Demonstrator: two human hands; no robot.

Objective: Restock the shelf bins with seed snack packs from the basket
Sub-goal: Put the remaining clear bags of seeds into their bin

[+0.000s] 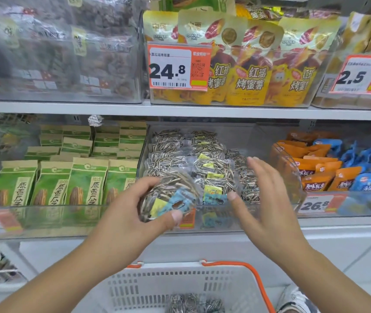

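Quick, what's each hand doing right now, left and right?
Left hand: gripping a seed snack pack at the front of the clear bin.
Right hand: open, fingers straight, holding nothing.

The left hand grips a clear seed pack, its fingers curled over the top edge and the thumb pressed on the blue and yellow label. Just beyond those fingers stands the clear middle bin, heaped with more seed packs. The right hand hovers with straight, spread fingers at the bin's front right, holding nothing; it is blurred. Left of the left hand's fingers stand green packets; right of the right hand's fingers lie orange and blue packets. Below both hands sits a white basket with an orange handle, a few seed packs inside.
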